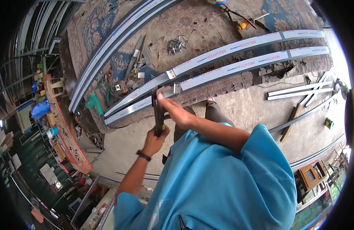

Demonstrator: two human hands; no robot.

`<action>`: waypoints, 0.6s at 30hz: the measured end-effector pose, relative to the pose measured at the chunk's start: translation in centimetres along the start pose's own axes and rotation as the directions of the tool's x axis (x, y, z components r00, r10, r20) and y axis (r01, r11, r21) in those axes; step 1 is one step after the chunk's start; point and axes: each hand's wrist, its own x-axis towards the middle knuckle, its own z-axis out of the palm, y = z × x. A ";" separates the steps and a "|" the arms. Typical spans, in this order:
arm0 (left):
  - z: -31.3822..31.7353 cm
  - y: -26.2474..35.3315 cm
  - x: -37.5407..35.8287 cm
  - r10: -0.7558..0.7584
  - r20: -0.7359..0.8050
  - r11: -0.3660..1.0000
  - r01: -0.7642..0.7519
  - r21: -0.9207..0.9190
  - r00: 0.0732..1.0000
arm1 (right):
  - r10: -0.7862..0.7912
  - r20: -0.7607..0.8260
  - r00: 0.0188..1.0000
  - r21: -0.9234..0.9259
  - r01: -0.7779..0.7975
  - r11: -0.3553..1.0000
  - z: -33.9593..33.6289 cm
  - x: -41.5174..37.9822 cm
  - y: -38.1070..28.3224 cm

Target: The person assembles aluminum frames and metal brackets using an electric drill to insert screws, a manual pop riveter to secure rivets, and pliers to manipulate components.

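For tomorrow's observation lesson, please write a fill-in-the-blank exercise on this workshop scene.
1. The person wears a short-sleeved shirt coloured ____.
2. The black band sits on the ____ of the hand gripping the dark tool.
3. The long metal profiles carry white protective tape with ____ lettering.

Missing words: blue; wrist; red

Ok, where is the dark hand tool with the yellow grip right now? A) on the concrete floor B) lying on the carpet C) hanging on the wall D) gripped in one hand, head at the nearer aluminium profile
D: the left hand grips the dark hand tool with the yellow grip, its head at the nearer silver aluminium profile, where the right hand rests.
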 end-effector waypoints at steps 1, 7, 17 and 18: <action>-1.3 1.8 -1.6 0.138 -0.072 0.990 -0.136 0.031 0.988 | -0.066 0.068 0.995 -0.254 0.082 0.964 -1.0 -1.3 -1.8; -20.3 7.8 -10.4 -0.102 0.100 0.706 0.001 0.708 0.990 | -0.675 0.266 0.688 -0.957 0.271 -0.101 -9.9 0.4 -4.4; -22.6 2.3 4.7 0.457 -0.459 0.700 0.011 0.714 0.762 | -0.469 0.523 0.712 -0.848 0.380 -0.369 -11.2 4.4 -5.5; -23.0 0.2 8.1 0.485 -0.485 0.707 0.000 0.707 0.728 | -0.453 0.537 0.712 -0.839 0.392 -0.378 -11.3 4.5 -5.8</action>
